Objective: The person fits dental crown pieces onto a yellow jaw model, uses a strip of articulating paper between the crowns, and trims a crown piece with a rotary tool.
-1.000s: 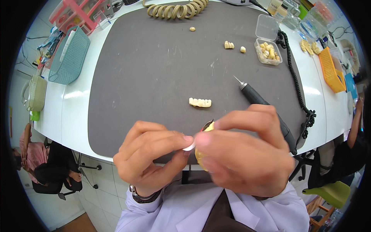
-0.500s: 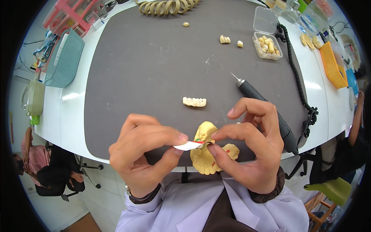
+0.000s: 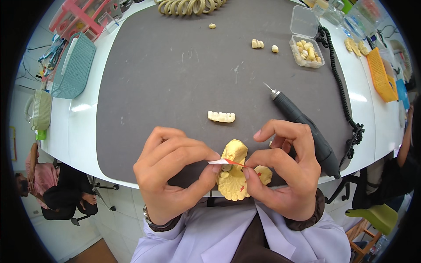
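A thin strip of articulating paper (image 3: 234,163), red with a white end, is stretched between my hands. The white end is pinched between the thumb and fingertips of my left hand (image 3: 173,171). At the red end, my right hand (image 3: 287,168) grips with thumb and index finger, its other fingers curled above. Below the strip lies a yellow plaster dental cast (image 3: 232,188) with tooth shapes and a red mark. A smaller plaster piece (image 3: 264,174) beside it is partly hidden by my right hand. Beyond my hands rests a cream dental bridge (image 3: 221,116).
A black handpiece (image 3: 307,127) with a thin bur lies right of my right hand, beside its coiled cord (image 3: 337,74). Farther back are a clear box of artificial teeth (image 3: 307,51) and loose crowns (image 3: 257,43). Baskets, one teal (image 3: 74,65) and one orange (image 3: 381,74), flank the dark mat (image 3: 153,79).
The strip was twisted, showing green as well; now its red side shows, drawn straighter. My left hand has shifted slightly right, and more of the cast's teeth show.
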Available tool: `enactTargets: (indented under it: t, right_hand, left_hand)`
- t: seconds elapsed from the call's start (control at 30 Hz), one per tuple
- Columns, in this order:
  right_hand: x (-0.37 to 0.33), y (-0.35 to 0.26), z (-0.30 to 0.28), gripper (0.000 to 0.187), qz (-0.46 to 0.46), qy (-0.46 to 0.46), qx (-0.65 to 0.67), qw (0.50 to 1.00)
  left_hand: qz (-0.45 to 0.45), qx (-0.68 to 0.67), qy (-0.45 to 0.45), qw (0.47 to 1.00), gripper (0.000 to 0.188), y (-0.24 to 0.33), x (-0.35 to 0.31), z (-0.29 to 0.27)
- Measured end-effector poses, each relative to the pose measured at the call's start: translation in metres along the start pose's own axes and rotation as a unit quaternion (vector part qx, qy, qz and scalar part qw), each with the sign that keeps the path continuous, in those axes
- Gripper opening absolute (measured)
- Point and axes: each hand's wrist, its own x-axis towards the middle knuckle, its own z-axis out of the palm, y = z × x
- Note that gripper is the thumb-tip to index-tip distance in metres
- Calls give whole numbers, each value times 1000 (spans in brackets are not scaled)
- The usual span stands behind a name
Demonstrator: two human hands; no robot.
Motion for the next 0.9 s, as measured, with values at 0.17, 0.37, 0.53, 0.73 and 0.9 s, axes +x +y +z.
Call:
enactTargets:
  t: [0.17,0.37,0.53,0.73,0.9]
  right_hand:
    - [1,-1,-2,24,1,-12,6,1000]
    - [0,2,-1,25,-1,-6,8,1000]
    - [1,2,-2,25,-1,-17,7,1000]
    - [1,3,0,25,0,-14,24,1000]
    - [-1,5,0,26,0,-3,25,1000]
  left_hand:
    - [10,11,5,1000,18,-1,-2,-1]
    - [13,17,1,1000,17,0,-1,1]
    - [11,19,-3,1000,17,0,0,2]
    - [18,18,-3,1000,17,-1,0,3]
    - [27,26,7,999,18,-1,-1,5]
